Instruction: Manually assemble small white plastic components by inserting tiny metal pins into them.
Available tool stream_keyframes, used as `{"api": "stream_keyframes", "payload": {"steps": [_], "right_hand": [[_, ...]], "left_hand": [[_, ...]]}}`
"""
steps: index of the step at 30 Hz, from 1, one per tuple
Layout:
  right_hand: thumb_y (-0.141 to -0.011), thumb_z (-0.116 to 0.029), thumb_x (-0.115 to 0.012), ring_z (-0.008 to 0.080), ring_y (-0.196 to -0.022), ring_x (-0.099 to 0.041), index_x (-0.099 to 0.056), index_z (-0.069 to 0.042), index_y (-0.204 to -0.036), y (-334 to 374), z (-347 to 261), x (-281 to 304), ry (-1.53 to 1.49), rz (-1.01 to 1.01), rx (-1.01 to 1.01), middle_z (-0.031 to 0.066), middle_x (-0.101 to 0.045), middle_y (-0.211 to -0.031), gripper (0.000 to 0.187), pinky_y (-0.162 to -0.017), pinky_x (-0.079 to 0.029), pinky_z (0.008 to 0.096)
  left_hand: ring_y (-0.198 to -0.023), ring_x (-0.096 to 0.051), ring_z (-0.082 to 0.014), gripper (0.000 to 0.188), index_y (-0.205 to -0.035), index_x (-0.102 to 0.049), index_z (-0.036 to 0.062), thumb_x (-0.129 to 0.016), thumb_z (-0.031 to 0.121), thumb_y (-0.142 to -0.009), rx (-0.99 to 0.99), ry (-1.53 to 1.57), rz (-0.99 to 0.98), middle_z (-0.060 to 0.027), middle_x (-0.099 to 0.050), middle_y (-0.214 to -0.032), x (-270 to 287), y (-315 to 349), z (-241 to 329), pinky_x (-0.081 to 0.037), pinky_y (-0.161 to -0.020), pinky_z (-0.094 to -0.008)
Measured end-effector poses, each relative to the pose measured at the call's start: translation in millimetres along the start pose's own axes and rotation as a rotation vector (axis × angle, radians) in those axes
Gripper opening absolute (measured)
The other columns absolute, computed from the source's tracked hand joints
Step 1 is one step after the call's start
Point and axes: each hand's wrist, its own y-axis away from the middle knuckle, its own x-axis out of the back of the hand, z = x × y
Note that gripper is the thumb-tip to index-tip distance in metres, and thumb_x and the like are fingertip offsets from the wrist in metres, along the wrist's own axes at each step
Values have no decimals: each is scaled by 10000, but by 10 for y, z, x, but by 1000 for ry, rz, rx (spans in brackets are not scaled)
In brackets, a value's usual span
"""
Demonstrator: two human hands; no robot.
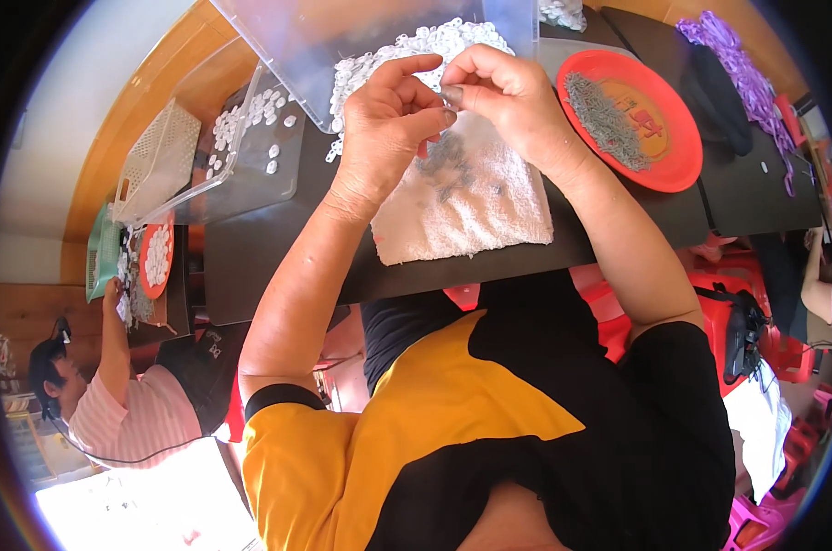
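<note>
Okay, so both hands are up close to each other over a pale towel [517, 230] that lies on the dark surface [260, 266]. The left hand [384, 133] has its fingers curled, with the thumb reaching toward the right hand [517, 96], whose thumb and index fingertip come together in a narrow pinch. Honestly can't tell whether either one has anything between the fingertips; it's too small to make out. Some tiny dark grey bits [445, 174] sit on the towel just below the fingers. Right behind the hands there's a big heap of little white ring-like pieces [434, 39], next to the bluish wall of a clear plastic box [296, 60]. Over to the right, a red plate [682, 165] carries a pile of grey stringy-looking bits [604, 124], and beyond it lie a dark object [714, 96] and a bundle of purple strands [728, 50]. On the left, more white pieces are scattered around a clear tray [241, 193], with a white perforated basket [163, 142] beside it. Further left, a co-worker in a striped shirt [145, 409] has a hand near a second red plate [148, 275] and a green basket [99, 257].
</note>
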Motion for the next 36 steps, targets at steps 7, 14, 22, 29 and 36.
{"api": "stream_keyframes", "payload": {"steps": [7, 14, 22, 29, 36], "right_hand": [[-832, 41, -601, 94, -787, -588, -603, 7, -899, -7, 10, -13, -32, 40, 20, 27, -629, -818, 75, -720, -484, 246], [-862, 44, -592, 75, -806, -577, -599, 8, -911, 34, -57, -96, -102, 160, 19, 16, -627, -858, 62, -744, -480, 231], [-874, 37, -617, 69, -824, -589, -600, 3, -916, 99, -66, -205, -128, 177, -20, 10, -636, -875, 57, -755, -492, 223], [-880, 20, -626, 72, -824, -596, -610, 3, -917, 100, 1, -240, -161, 136, -36, 21, -648, -882, 44, -750, -499, 226], [-899, -10, -613, 81, -820, -604, -620, 14, -941, 80, -52, -225, -155, 121, -88, 28, -651, -880, 50, -745, -506, 232]], "left_hand": [[-595, -567, -83, 346, -1082, -608, -32, -718, 10, -757, 32, 132, 121, -44, -639, -747, -82, -20, 2, -424, -472, -208], [-557, -544, -78, 123, -839, -642, -7, -737, 59, -797, 123, 272, 160, -36, -635, -716, -122, 25, -131, -403, -471, -213], [-593, -544, -88, 70, -865, -633, -6, -686, 37, -848, 82, 447, 261, -52, -637, -728, -158, 109, -202, -414, -496, -223], [-635, -553, -98, 64, -912, -621, -22, -638, 33, -884, 103, 513, 256, -74, -659, -817, -147, 100, -263, -440, -512, -232], [-671, -580, -140, 120, -971, -598, -51, -610, 49, -907, 97, 453, 238, -101, -640, -833, -114, 101, -250, -459, -557, -262]]}}
